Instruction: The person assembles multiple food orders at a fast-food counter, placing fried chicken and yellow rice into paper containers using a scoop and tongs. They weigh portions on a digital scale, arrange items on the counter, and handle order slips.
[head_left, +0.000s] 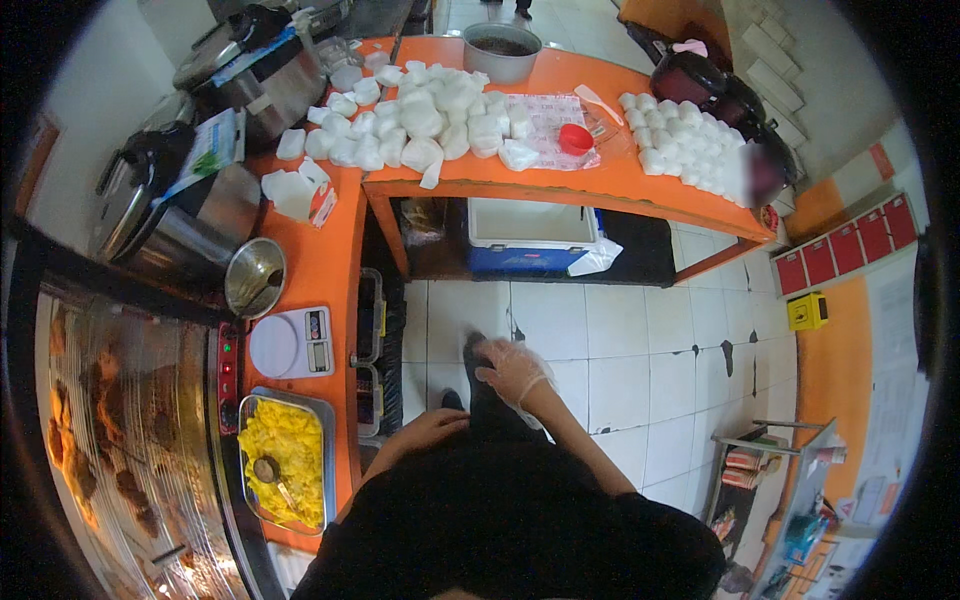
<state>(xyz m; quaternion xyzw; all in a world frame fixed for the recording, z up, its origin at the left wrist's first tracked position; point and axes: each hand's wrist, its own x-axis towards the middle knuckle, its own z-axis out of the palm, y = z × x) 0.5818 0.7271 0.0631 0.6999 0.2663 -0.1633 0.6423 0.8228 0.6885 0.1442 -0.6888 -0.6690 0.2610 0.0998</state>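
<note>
1. Right hand (515,372): out over the floor in front of the legs, in a loose clear plastic glove (541,376). Fingers half curled, thumb apart from them; nothing visible in its hold.
2. Left hand (428,430): low, close to the dark clothing, looked bare. Fingers mostly out of sight, so couldn't tell how far open it was or whether it had hold of anything.
3. Neither hand was seen touching the orange counter (335,262) or anything on it.
4. Nearest worktop items were on the left-hand run: metal tray (329,440) of yellow food (292,432), with a scoop (266,469) resting in it. White scale (290,342) just beyond the tray, metal bowl (256,278) beyond that.
5. Far counter: heap of white-wrapped bundles (422,118), printed sheet (548,128) with a red cup (575,139) on it, more white bundles (690,148) to the right.
6. Step, my read: in between handling, body probably mid-stride; one foot showed forward and blurred.
7. From there, any pick at tray or scale would have called for a turn left and a raised hand; the far bundles, a few steps in.
</note>
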